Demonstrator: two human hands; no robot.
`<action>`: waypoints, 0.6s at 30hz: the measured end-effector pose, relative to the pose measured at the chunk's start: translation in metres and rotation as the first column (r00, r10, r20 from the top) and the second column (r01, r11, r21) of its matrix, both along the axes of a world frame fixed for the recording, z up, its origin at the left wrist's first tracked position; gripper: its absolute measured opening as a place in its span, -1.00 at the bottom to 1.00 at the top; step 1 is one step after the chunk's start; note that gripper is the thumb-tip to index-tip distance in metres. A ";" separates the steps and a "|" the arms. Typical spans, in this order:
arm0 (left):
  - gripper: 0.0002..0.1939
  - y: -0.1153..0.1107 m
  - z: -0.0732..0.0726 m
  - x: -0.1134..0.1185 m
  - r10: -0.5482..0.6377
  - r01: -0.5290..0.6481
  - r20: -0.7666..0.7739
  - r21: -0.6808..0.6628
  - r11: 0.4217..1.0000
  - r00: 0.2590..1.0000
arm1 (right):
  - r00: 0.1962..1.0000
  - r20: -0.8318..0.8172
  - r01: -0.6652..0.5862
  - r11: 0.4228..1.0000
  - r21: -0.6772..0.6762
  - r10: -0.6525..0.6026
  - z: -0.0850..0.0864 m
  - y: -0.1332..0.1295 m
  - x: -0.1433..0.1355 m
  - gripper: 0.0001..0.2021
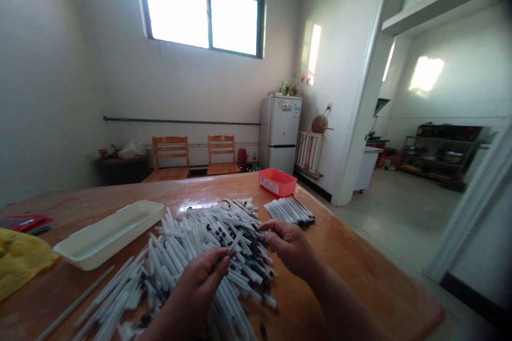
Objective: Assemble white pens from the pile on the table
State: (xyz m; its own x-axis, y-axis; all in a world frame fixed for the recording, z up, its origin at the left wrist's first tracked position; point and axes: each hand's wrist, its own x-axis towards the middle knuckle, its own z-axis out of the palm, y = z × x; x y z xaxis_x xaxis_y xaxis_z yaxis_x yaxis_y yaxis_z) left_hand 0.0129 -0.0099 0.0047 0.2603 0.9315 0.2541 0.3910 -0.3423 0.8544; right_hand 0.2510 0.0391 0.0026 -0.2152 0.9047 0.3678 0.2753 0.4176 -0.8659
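A large loose heap of white pen barrels (176, 245), with black caps and tips among them, covers the middle of the wooden table. Over its lower part, my left hand (204, 277) pinches a whitish pen piece (236, 242) between thumb and fingers, its end pointing up. My right hand (290, 245) hovers over the heap's right edge, thumb and fingers pressed together; whatever is between them is too small to make out. Just beyond it, a neat row of white pens (288, 210) with black ends lies on the table.
A red plastic basket (278, 182) sits at the table's far edge. On the left are a long cream tray (108, 234) and a yellow plastic bag (22, 261). Two wooden chairs (170, 157) and a fridge (282, 128) stand beyond the table (344, 277).
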 end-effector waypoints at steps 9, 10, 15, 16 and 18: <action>-0.57 0.006 -0.004 -0.007 0.125 -0.126 0.051 0.009 0.992 0.991 | 0.901 0.411 -0.079 0.983 -0.165 0.142 -0.011 0.014 0.031 -0.85; -0.56 0.006 -0.004 -0.007 0.135 -0.135 0.054 0.008 0.991 0.989 | 0.881 0.446 -0.082 0.979 -0.185 0.158 -0.011 0.014 0.034 -0.84; -0.54 0.004 -0.002 -0.009 0.160 -0.161 0.073 0.004 0.987 0.984 | 0.799 0.520 -0.149 0.938 -0.312 0.300 -0.011 0.012 0.040 -0.79; -0.54 0.004 -0.001 -0.010 0.165 -0.166 0.073 0.006 0.986 0.984 | 0.791 0.519 -0.166 0.930 -0.329 0.324 -0.011 0.011 0.041 -0.77; -0.54 0.005 0.000 -0.011 0.178 -0.179 0.071 0.015 0.984 0.981 | 0.778 0.518 -0.191 0.919 -0.345 0.356 -0.011 0.010 0.040 -0.75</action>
